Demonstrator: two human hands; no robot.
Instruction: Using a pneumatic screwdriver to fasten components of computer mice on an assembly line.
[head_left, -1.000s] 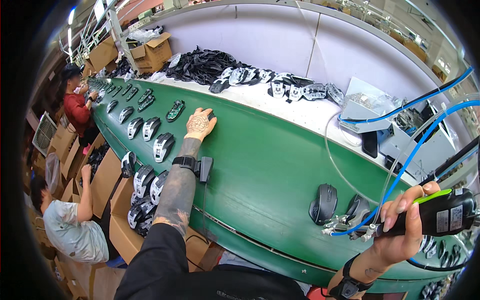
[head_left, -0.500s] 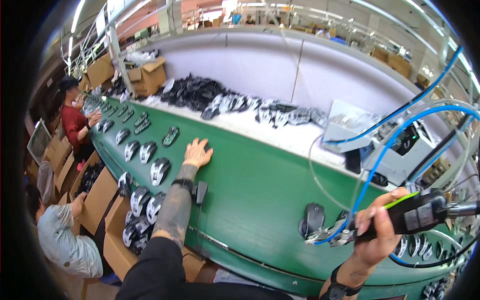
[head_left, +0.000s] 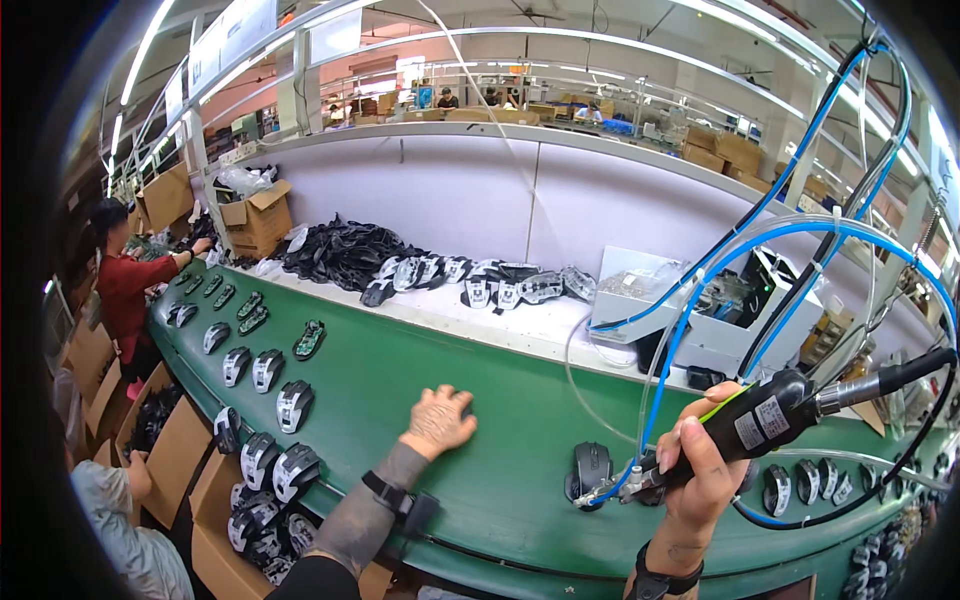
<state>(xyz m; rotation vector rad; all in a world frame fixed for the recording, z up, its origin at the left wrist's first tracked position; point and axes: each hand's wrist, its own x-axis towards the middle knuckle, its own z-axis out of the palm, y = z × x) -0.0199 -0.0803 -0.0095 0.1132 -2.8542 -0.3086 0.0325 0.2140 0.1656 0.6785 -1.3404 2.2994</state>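
- The left hand [head_left: 437, 420] is laid flat, fingers spread, on the green conveyor belt [head_left: 500, 400] at centre frame.
- A black electric screwdriver [head_left: 760, 420] is gripped in the right hand [head_left: 700, 470], lower right.
- Its long axis runs upper right to lower left, tip beside a black computer mouse [head_left: 590, 470].

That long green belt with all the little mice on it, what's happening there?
It is a green conveyor belt carrying computer mice. The person's right hand holds a black power screwdriver with its tip beside a dark mouse. The left hand lies flat on the belt. More mouse shells wait to the left.

Blk screwdriver [head_left: 770, 418] tilted over mouse [head_left: 590, 468]
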